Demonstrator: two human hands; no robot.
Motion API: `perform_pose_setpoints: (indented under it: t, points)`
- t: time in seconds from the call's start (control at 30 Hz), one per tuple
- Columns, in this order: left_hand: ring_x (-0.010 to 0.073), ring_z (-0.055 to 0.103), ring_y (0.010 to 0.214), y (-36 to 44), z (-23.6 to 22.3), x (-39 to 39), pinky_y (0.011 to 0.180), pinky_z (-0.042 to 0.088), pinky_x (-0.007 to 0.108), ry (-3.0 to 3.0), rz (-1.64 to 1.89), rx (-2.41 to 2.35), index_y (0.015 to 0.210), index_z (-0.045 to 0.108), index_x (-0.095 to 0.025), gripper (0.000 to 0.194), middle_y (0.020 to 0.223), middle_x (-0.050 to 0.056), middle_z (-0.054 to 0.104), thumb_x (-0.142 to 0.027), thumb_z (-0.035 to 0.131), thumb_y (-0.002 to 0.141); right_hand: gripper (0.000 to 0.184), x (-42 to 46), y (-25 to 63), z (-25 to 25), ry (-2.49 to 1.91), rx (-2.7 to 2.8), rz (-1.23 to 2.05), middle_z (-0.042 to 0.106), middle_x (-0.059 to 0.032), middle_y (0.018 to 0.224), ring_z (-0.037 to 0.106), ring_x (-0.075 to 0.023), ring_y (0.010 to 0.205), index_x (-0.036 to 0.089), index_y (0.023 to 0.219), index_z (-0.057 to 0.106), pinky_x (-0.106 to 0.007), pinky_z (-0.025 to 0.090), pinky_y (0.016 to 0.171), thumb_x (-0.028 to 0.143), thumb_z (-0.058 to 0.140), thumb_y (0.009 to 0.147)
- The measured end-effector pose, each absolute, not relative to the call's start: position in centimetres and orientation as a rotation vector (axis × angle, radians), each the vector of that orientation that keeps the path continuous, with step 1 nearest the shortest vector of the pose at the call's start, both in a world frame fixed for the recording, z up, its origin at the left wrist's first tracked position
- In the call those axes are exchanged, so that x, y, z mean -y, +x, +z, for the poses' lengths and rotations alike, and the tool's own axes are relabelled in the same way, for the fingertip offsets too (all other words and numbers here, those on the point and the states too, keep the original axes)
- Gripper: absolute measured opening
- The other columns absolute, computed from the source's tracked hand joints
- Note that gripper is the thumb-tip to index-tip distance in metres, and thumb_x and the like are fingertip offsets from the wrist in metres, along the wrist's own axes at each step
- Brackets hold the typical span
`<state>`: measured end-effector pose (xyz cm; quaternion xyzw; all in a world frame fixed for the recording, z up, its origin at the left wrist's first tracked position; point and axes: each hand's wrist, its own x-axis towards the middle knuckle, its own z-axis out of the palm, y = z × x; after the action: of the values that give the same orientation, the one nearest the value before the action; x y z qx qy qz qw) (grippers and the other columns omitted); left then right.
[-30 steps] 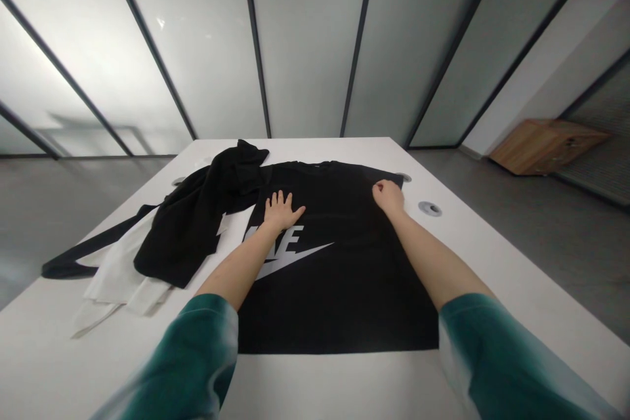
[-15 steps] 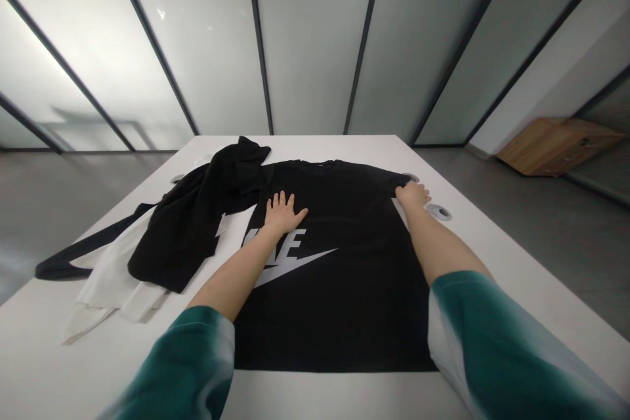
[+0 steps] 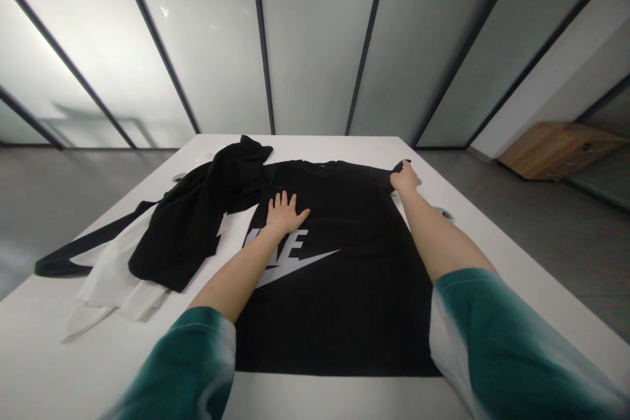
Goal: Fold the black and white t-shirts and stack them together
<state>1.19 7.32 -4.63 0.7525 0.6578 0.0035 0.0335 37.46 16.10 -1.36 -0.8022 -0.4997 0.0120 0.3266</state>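
A black T-shirt (image 3: 344, 302) with a grey printed logo lies spread on the white table, its collar at the far side and its hem near me. My left hand (image 3: 284, 213) rests flat on the chest of the shirt with fingers spread, just above the print. At the far right, my right hand (image 3: 405, 178) is closed on the shirt's right sleeve, whose tip shows slightly raised beyond the fingers. My left forearm covers part of the logo.
Left of the shirt lies a loose heap of clothes: a black garment (image 3: 187, 230) over a white one (image 3: 111, 279), with a dark sleeve reaching left. A round table grommet (image 3: 445, 213) shows beside my right forearm. A wooden cabinet (image 3: 556, 147) stands beyond the table, near frosted glass panels.
My right hand has moved slightly away from me and to the left, lifting the sleeve tip with it. The left hand stays flat in the same place on the shirt.
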Motion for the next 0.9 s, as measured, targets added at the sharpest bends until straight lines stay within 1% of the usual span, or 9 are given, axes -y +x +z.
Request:
perform_pose_setpoints:
  t: [0.13, 0.3, 0.4, 0.5, 0.57, 0.63, 0.7, 0.8, 0.9]
  points:
    - [0.0360, 0.013, 0.150, 1.2, -4.6, -7.3, 0.119, 0.016, 0.053, 2.317, 0.023, -2.015, 0.156, 0.025, -0.017, 0.087, 0.163, 0.014, 0.018, -0.073, 0.016, 0.090, 0.062, -15.5, 33.8, 0.1, -2.141, 1.528, -0.047, 0.067, -0.0193, 0.120, 0.062, -0.0304, 0.110, 0.013, 0.149, 0.041, -0.041, 0.047, 0.094, 0.014, 0.043, 0.087]
    - [0.0364, 0.014, 0.150, 1.0, -4.9, -7.4, 0.119, 0.016, 0.053, 2.316, 0.063, -1.998, 0.156, 0.027, -0.016, 0.089, 0.163, 0.015, 0.019, -0.074, 0.017, 0.089, 0.053, -15.1, 29.3, 0.2, -2.133, 1.857, -0.135, 0.068, -0.0169, 0.120, 0.064, -0.0292, 0.107, 0.019, 0.146, 0.048, -0.040, 0.048, 0.089, 0.018, 0.031, 0.096]
    - [0.0361, 0.015, 0.150, 1.0, -5.0, -7.5, 0.119, 0.016, 0.053, 2.318, 0.075, -2.004, 0.156, 0.028, -0.017, 0.088, 0.163, 0.013, 0.021, -0.075, 0.017, 0.089, 0.049, -14.6, 27.1, -0.6, -2.100, 2.081, -0.183, 0.069, -0.0173, 0.116, 0.064, -0.0286, 0.105, 0.019, 0.136, 0.058, -0.040, 0.048, 0.087, 0.021, 0.029, 0.097]
    - [0.0361, 0.016, 0.150, 1.1, -5.0, -7.4, 0.119, 0.016, 0.053, 2.316, 0.081, -2.011, 0.155, 0.029, -0.018, 0.087, 0.163, 0.013, 0.022, -0.074, 0.018, 0.089, 0.045, -13.9, 25.7, -1.6, -2.054, 2.263, -0.228, 0.070, -0.0185, 0.111, 0.062, -0.0287, 0.105, 0.016, 0.120, 0.069, -0.040, 0.047, 0.087, 0.020, 0.030, 0.097]
    - [0.0366, 0.016, 0.149, 1.1, -4.9, -7.3, 0.118, 0.017, 0.053, 2.317, 0.081, -2.016, 0.155, 0.029, -0.018, 0.087, 0.163, 0.013, 0.022, -0.074, 0.019, 0.090, 0.043, -13.4, 25.0, -2.1, -2.010, 2.322, -0.291, 0.069, -0.0188, 0.113, 0.060, -0.0296, 0.108, 0.015, 0.114, 0.071, -0.041, 0.045, 0.090, 0.019, 0.031, 0.097]
    - [0.0369, 0.017, 0.149, 1.2, -4.7, -7.2, 0.118, 0.017, 0.053, 2.316, 0.070, -2.020, 0.155, 0.029, -0.017, 0.086, 0.163, 0.014, 0.022, -0.073, 0.020, 0.090, 0.044, -12.9, 24.4, -2.4, -1.986, 2.322, -0.351, 0.066, -0.0191, 0.118, 0.058, -0.0307, 0.110, 0.015, 0.112, 0.072, -0.043, 0.044, 0.090, 0.020, 0.031, 0.098]
    - [0.0368, 0.017, 0.149, 1.3, -4.4, -7.0, 0.118, 0.017, 0.053, 2.314, 0.054, -2.016, 0.155, 0.029, -0.016, 0.085, 0.163, 0.015, 0.021, -0.072, 0.020, 0.091, 0.044, -12.4, 23.8, -2.5, -1.969, 2.325, -0.352, 0.064, -0.0190, 0.122, 0.057, -0.0310, 0.110, 0.015, 0.116, 0.071, -0.043, 0.045, 0.089, 0.022, 0.030, 0.098]
    - [0.0365, 0.016, 0.150, 1.4, -4.2, -6.9, 0.119, 0.016, 0.053, 2.314, 0.046, -2.009, 0.155, 0.028, -0.015, 0.086, 0.163, 0.015, 0.020, -0.071, 0.020, 0.091, 0.044, -11.8, 23.1, -2.4, -1.857, 2.422, -0.227, 0.059, -0.0165, 0.131, 0.057, -0.0305, 0.112, 0.017, 0.131, 0.062, -0.041, 0.047, 0.089, 0.028, 0.037, 0.097]
    - [0.0355, 0.015, 0.150, 1.3, -4.3, -7.0, 0.119, 0.015, 0.052, 2.305, 0.041, -2.006, 0.156, 0.027, -0.016, 0.086, 0.163, 0.014, 0.020, -0.072, 0.018, 0.090, 0.047, -11.5, 23.7, -2.0, -1.721, 2.387, -0.115, 0.056, -0.0131, 0.138, 0.056, -0.0292, 0.115, 0.017, 0.138, 0.056, -0.039, 0.046, 0.096, 0.034, 0.040, 0.096]
